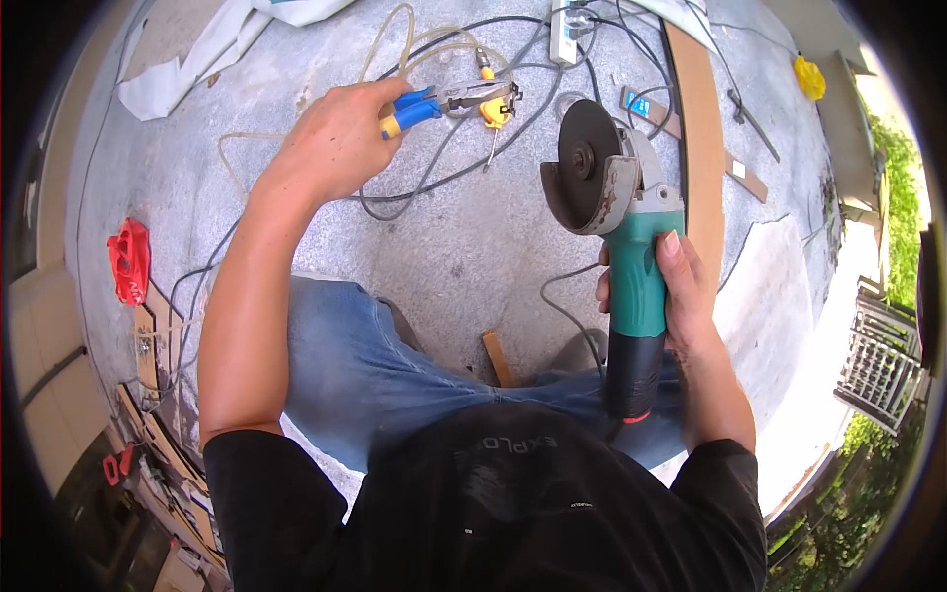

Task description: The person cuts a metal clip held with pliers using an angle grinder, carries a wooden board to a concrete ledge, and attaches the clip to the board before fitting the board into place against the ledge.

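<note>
Holding an angle grinder [636,259] in the head view, the right hand [683,286] has its fingers wrapped around the green body, just left of the long brown board [702,168]. Farther left of that board, the left hand [340,138] has its fingers curled around the handles of the pliers [456,97], whose nose seems to grip a small dark piece [512,99]. Loose cords [473,170] lie left of the board, near both tools; a spinning disc [577,138] could snag one if it dipped low, and the one-handed hold could let the grinder kick. Slackened handles might drop the dark piece. The grinder's long axis runs roughly parallel to the board, disc end away from the person; the pliers lie crosswise, nose toward the board.
</note>
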### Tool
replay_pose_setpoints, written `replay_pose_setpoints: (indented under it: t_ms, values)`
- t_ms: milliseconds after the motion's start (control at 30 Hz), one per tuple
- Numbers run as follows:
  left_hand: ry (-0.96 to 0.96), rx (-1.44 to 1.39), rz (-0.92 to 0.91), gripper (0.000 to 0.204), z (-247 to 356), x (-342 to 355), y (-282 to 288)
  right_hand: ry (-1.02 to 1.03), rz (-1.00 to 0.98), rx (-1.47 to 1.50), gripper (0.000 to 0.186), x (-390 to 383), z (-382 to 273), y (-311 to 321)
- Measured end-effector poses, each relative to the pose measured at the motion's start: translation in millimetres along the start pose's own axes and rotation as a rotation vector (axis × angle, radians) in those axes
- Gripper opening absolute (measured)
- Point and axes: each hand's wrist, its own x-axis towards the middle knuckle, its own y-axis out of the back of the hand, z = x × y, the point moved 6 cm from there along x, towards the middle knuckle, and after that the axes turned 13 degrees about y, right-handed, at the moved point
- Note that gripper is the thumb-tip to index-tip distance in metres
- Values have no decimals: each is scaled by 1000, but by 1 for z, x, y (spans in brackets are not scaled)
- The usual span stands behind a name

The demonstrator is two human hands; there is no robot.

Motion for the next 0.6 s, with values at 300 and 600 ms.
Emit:
replay_pose_setpoints:
  t_ms: [300,600]
  values:
    - [-74,-72,-107,23,23,-4,-14,-22,31,-31,57,3,9,3]
    - [-131,-44,-49,23,27,-9,-10,-9,10,-74,64,0,9,-7]
